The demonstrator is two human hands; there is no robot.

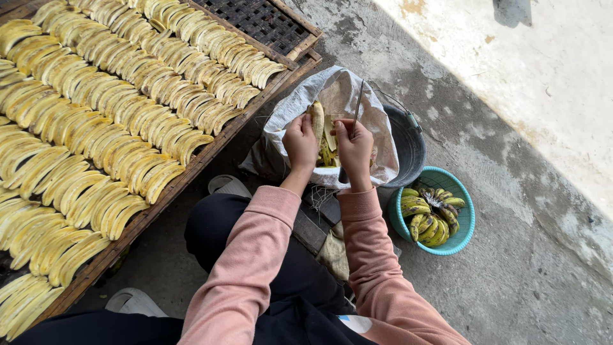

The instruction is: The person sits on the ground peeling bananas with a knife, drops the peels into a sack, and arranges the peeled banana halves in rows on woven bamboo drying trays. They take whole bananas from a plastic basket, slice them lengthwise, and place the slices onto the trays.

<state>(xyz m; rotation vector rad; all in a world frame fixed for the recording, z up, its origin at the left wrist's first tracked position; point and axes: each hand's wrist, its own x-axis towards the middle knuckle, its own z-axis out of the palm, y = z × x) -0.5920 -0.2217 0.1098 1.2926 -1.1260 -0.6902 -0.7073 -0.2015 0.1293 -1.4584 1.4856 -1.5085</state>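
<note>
My left hand (pixel 300 142) grips a banana (pixel 317 118) upright over a white sack (pixel 338 89); its peel hangs partly off. My right hand (pixel 354 148) holds a thin knife (pixel 358 102), blade pointing up, and also touches the peel. Both hands sit close together above the sack's mouth, where yellow peels (pixel 328 156) lie. Pink sleeves cover both of my forearms.
A wooden drying rack (pixel 211 150) on the left carries rows of peeled banana slices (pixel 102 108). A turquoise basket (pixel 469 217) with unpeeled bananas (pixel 433 214) stands at the right, beside a dark bucket (pixel 408 147). Sandals (pixel 228 185) lie on the concrete floor.
</note>
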